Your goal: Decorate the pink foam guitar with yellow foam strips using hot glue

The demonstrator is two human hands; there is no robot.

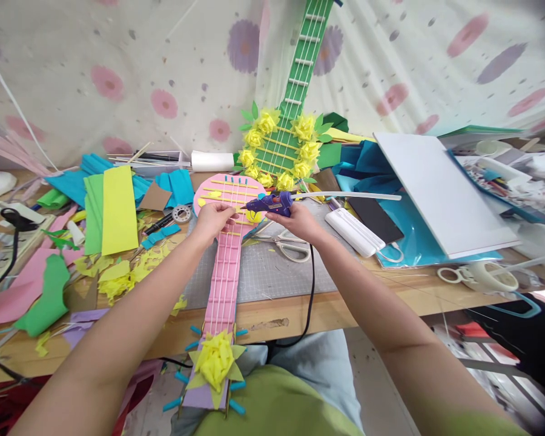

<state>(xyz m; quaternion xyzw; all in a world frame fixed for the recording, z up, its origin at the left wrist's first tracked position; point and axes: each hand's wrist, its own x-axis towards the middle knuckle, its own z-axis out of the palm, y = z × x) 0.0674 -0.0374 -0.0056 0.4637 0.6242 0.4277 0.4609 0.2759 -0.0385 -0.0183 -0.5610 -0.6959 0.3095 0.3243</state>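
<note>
My right hand point(300, 221) is closed around a purple hot glue gun point(275, 203), with a long white glue stick point(349, 195) coming out of its back end. The gun's nozzle points left, close to the fingertips of my left hand point(215, 221). Those fingers are pinched together over the body of a pink paper guitar point(224, 275); what they hold is too small to make out. White strings run along the guitar's neck, and a yellow paper flower point(217, 360) sits on its head, which hangs over the table's front edge towards my lap.
A green paper guitar point(295, 97) edged with yellow flowers leans on the curtain behind. Scissors point(286, 245) lie on the grey cutting mat point(272, 281). Coloured paper point(120, 209) and scraps cover the left; a white board point(440, 194) and tape roll point(490, 277) are right. A black cord point(311, 297) hangs from the gun.
</note>
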